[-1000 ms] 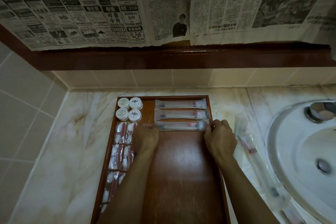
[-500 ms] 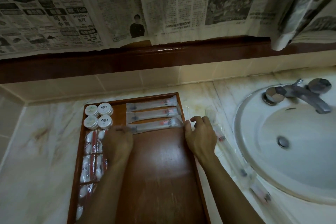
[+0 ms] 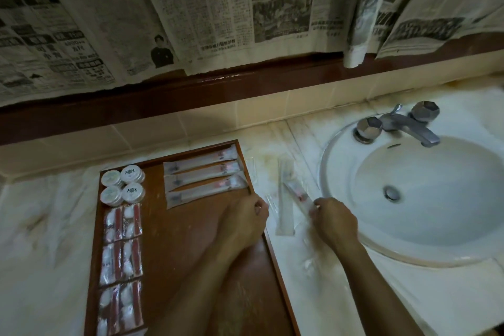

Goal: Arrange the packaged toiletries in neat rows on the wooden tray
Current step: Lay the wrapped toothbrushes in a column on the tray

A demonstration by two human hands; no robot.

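Reaching for the next sachet beside the sink.
Right hand [image 3: 334, 219] has left the wooden tray [image 3: 174, 248] and now pinches a long packet [image 3: 298, 195] on the counter; left hand [image 3: 244, 219], loosely curled and grasping nothing, sits at the tray's right rim. 3 long packets [image 3: 203, 179] lie rowed; a 4th row follows.

Right hand [image 3: 334, 219]: fingertips curl under the palm, so the grip on the clear packet [image 3: 298, 196] cannot be confirmed; the packet is motion-blurred. Left hand [image 3: 244, 219]: fingers tucked out of sight at the right rim of the wooden tray [image 3: 275, 262]. The tray's near end is cut off by the frame edge, and with it the nearest sachets [image 3: 120, 308]. Print on the round tins [image 3: 122, 185] is too small to read.
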